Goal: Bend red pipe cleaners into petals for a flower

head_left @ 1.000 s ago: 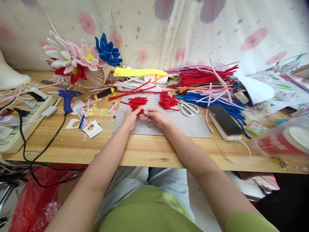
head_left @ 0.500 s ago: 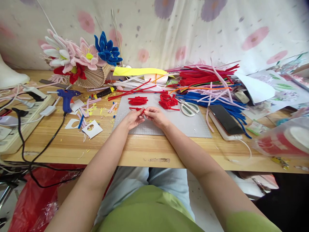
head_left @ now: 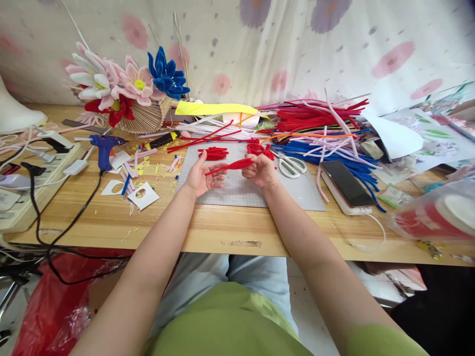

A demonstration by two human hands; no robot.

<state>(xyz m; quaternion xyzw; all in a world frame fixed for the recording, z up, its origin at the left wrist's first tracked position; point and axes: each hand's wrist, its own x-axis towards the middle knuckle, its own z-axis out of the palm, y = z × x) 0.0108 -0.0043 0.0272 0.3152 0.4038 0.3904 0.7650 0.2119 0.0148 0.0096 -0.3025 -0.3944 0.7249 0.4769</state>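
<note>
Over the grey cutting mat (head_left: 230,195), my right hand (head_left: 261,171) pinches one end of a red pipe-cleaner petal (head_left: 239,164). Its thin stem points left, over the fingers of my left hand (head_left: 205,177). That hand is open, palm up, with the fingers spread and the thumb raised. A bundle of short red pipe cleaners (head_left: 214,154) lies just beyond my left hand. Behind my right hand sits a pile of red looped petals (head_left: 260,147), partly hidden by it. White-handled scissors (head_left: 290,165) rest to the right of that pile.
Long pipe cleaners, red (head_left: 315,118) and blue (head_left: 334,155), are heaped at the back right. A phone (head_left: 347,183) lies before them. To the left are a blue glue gun (head_left: 106,151), cut white cards (head_left: 144,196) and a power strip (head_left: 33,193). Pipe-cleaner flowers (head_left: 139,84) stand behind.
My hands have moved apart. The right hand has drawn to the right with the petal's end, and the left hand has opened. The petal now shows stretched between them.
</note>
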